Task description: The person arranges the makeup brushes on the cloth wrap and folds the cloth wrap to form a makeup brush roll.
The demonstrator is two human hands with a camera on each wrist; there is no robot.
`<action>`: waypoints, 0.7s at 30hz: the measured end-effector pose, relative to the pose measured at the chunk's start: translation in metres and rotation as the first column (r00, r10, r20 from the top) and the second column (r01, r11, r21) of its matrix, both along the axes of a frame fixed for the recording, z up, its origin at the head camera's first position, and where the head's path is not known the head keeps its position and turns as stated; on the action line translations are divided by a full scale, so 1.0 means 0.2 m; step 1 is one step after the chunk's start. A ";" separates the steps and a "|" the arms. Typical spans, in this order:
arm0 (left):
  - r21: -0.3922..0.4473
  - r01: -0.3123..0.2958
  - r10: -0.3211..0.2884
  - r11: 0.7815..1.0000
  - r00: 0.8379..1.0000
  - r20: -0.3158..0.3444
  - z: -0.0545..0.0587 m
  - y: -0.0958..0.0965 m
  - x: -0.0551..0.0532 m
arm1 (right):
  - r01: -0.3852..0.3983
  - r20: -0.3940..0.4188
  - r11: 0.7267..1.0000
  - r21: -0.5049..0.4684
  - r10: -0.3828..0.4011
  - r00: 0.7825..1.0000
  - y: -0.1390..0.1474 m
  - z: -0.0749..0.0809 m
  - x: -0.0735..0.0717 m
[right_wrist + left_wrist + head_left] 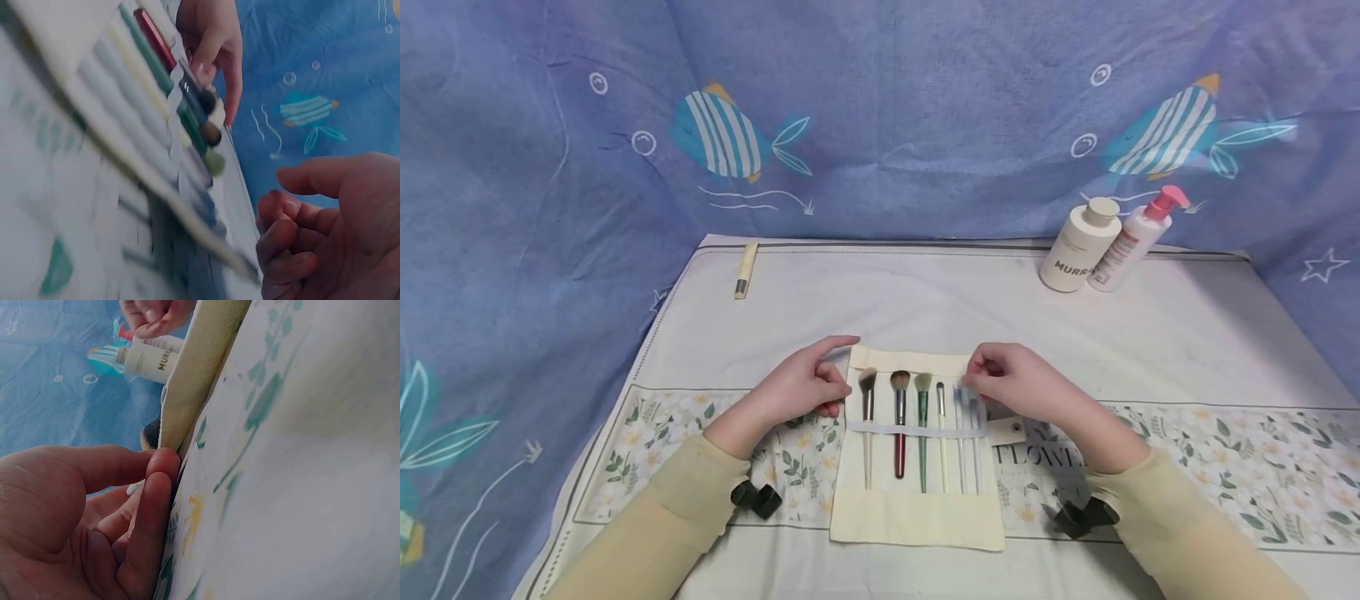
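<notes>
A cream fabric brush roll (917, 525) lies unrolled in front of me, several makeup brushes standing side by side under its pale elastic band (880, 429). Among them are a red-handled brush (900, 442) and a green-handled brush (922, 442). My left hand (805, 379) is at the roll's left edge, thumb and finger pinching the cloth there, index finger stretched toward the upper corner. Over the upper right corner hovers my right hand (1018, 379), its fingers loosely curled. In the right wrist view a gap shows between its thumb (306, 178) and fingers, with nothing held.
A white bottle (1078, 246) and a pump bottle with a pink top (1135, 242) stand at the back right. At the back left lies a cream stick with a dark band (746, 271). A tag (1006, 431) sticks out beside the roll. Blue fish-print fabric (880, 125) hangs behind the table.
</notes>
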State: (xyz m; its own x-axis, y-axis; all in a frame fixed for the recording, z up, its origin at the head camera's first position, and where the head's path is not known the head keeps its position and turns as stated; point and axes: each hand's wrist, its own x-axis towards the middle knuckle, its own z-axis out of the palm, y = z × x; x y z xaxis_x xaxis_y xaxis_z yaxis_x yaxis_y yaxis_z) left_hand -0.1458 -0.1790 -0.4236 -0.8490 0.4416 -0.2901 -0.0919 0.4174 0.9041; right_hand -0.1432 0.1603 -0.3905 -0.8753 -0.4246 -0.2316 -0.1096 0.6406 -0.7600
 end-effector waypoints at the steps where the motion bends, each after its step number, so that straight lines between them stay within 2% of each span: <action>1: 0.000 -0.001 0.001 1.000 1.000 0.001 0.00 0.00 0.00 | 0.000 -0.005 1.000 0.012 0.000 1.000 0.02 0.00 0.00; 6: -0.003 0.000 0.000 1.000 1.000 -0.003 0.00 0.00 0.00 | -0.018 -0.005 0.998 0.063 0.018 1.000 0.10 -0.03 0.02; 12: -0.002 -0.001 0.001 1.000 1.000 0.003 0.00 0.00 -0.01 | -0.048 0.007 0.996 0.075 0.048 0.999 0.17 -0.04 0.06; 21: -0.003 -0.002 0.002 1.000 1.000 -0.002 -0.01 0.00 0.00 | -0.227 0.107 0.967 0.117 0.215 0.971 0.27 -0.07 0.09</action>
State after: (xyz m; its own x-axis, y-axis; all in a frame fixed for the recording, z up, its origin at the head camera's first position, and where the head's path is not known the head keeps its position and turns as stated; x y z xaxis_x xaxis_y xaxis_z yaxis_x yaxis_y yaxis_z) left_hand -0.1466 -0.1782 -0.4260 -0.8507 0.4387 -0.2897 -0.0908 0.4202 0.9029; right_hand -0.1262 0.2134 -0.4047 -0.7353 -0.5666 -0.3719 -0.1927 0.7008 -0.6868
